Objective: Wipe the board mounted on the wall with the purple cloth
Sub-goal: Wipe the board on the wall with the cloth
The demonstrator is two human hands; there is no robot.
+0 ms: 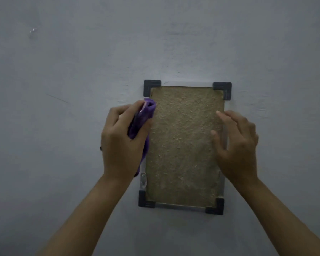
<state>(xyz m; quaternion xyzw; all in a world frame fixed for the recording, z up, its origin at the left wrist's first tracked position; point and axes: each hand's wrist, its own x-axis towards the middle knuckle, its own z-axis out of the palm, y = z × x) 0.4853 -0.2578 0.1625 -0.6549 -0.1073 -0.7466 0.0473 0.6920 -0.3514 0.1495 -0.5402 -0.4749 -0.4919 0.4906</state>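
1. At the left of centre, my left hand (pixel 121 143) is closed around the bunched purple cloth (pixel 141 120). I have it gathered into a pad so a thick fold leads, and that fold pokes out at the top and touches the board's left edge just below the upper-left corner cap (pixel 151 87).
2. A tail of cloth hangs down along the left frame rail toward the small metal hanger (pixel 143 180) in the lower left. I judge it could snag there on a low pass.
3. In the middle of the frame, the board (pixel 185 145) hangs upright on the grey wall (pixel 63 71). Its rough brown face is bare between my hands, so there is open room for strokes across and down.
4. At the right, my right hand (pixel 236 143) is spread open and holds nothing. Its fingers lie over the right edge, I think to steady the board against my push.
5. The raised frame and four dark corner caps will stop the cloth at each margin.
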